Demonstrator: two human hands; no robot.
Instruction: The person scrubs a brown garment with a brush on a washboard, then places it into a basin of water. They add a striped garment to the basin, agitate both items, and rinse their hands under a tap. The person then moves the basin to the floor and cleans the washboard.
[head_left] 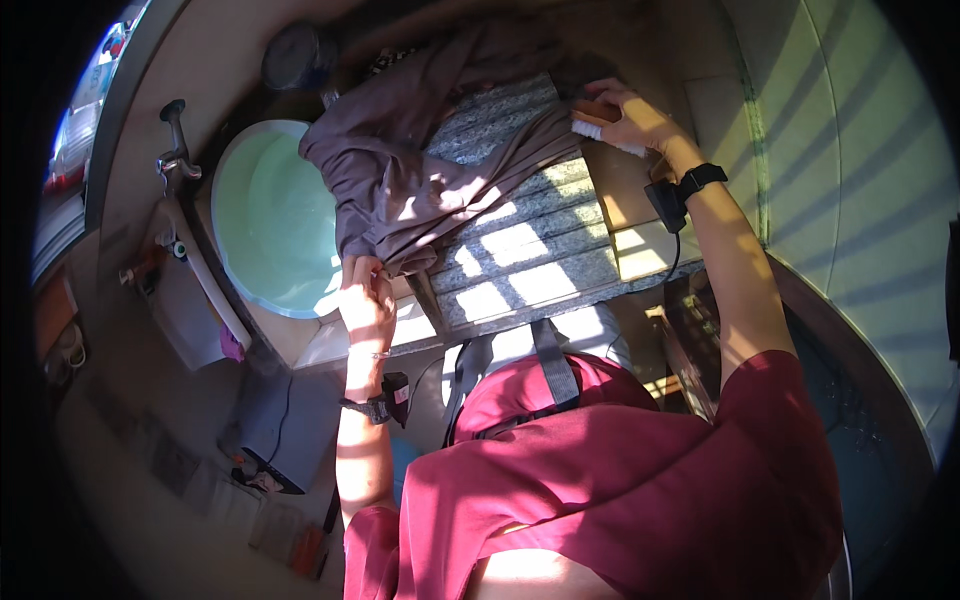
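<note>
The fingers of our left hand (366, 312) pinch the near edge of the dark brown, bunched fabric (405, 190), which lies across the speckled grey, ridged stone slab (565, 218). Left of the slab sits a round, pale-green basin (238, 205). Farther off, our right hand (634, 124) grips a white-bristled brush (587, 129) beside the fabric.

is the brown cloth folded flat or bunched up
Bunched up: the brown cloth lies in loose wrinkles, partly over the ridged stone slab.
</note>
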